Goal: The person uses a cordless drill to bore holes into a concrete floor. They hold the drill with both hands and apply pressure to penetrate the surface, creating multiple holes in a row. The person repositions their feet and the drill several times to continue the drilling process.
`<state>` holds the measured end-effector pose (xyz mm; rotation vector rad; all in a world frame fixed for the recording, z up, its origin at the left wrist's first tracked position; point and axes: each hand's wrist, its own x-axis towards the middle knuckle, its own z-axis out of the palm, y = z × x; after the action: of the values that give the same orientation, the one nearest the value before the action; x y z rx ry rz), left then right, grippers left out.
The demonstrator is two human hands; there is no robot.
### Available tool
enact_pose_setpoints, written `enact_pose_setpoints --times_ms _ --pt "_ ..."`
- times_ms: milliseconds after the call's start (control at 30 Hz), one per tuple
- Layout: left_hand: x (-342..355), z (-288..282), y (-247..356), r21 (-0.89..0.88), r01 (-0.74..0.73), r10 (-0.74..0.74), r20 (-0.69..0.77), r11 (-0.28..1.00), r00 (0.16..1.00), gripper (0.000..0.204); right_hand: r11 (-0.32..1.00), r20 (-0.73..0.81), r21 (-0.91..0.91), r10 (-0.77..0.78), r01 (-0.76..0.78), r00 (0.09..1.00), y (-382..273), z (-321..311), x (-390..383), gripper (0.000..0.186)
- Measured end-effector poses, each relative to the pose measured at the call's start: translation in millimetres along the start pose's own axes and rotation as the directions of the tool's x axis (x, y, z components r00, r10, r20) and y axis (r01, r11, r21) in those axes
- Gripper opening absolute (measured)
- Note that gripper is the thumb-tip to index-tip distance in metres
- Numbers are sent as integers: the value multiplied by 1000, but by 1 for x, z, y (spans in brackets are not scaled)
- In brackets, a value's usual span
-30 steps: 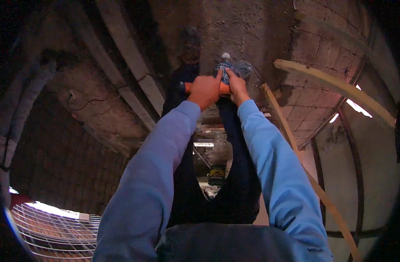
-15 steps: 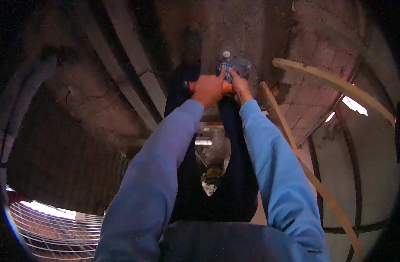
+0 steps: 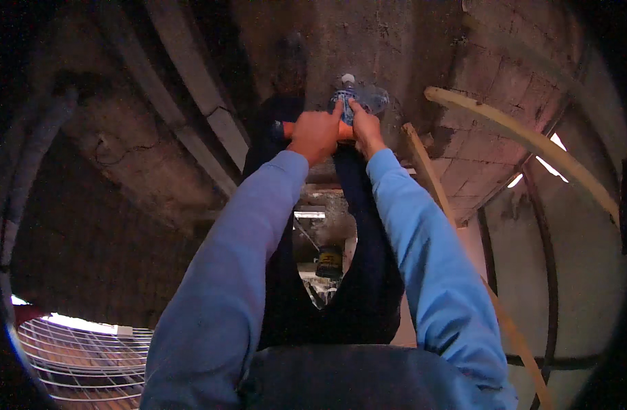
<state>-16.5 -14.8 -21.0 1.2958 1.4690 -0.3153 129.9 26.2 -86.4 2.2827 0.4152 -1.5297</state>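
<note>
My left hand (image 3: 315, 137) is closed round an orange cylindrical body (image 3: 345, 130) with a dark left end, lying crosswise above my dark trouser legs; its kind is unclear. My right hand (image 3: 367, 128) grips beside it at the right end, thumb stretched forward. Both thumbs rest close together on a pale bluish, clear-looking part (image 3: 346, 100) just beyond the orange body. A small round white piece (image 3: 348, 78) shows at its far end, and a translucent greyish, rounded part (image 3: 375, 99) spreads to the right. The undersides of both hands are hidden.
Two long boards (image 3: 224, 130) lie to the left. On the right, a curved wooden batten (image 3: 518, 126) and a thinner strip (image 3: 430, 171) slant past a block wall (image 3: 484, 75). A dark pot with a yellow label (image 3: 329, 262) stands between my legs. White wire racking (image 3: 88, 355) is at lower left.
The hands and the orange body have shifted slightly left in view. More of the clear-looking part shows ahead of the thumbs, and the pot between my legs is more visible.
</note>
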Motion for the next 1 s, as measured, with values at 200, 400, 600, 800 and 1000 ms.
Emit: enact_pose_setpoints --times_ms 200,400,600,800,1000 --pt "4 4 0 -11 -9 8 -14 1000 1000 75 974 138 226 -3 -28 990 11 1 17 72" --pt "-9 -10 9 -9 -1 1 30 1000 1000 84 972 26 32 -233 232 972 10 -8 -10 68" --pt "-31 -10 22 -43 43 -42 34 998 999 94 982 43 18 -191 190 981 3 -22 -37 77" --pt "-10 -3 10 -71 33 -31 35 997 999 93 957 -39 -256 -148 133 988 7 -7 7 80" --pt "-2 -3 1 -23 16 -15 30 1000 999 87 999 -63 -12 -35 35 997 8 8 10 79"
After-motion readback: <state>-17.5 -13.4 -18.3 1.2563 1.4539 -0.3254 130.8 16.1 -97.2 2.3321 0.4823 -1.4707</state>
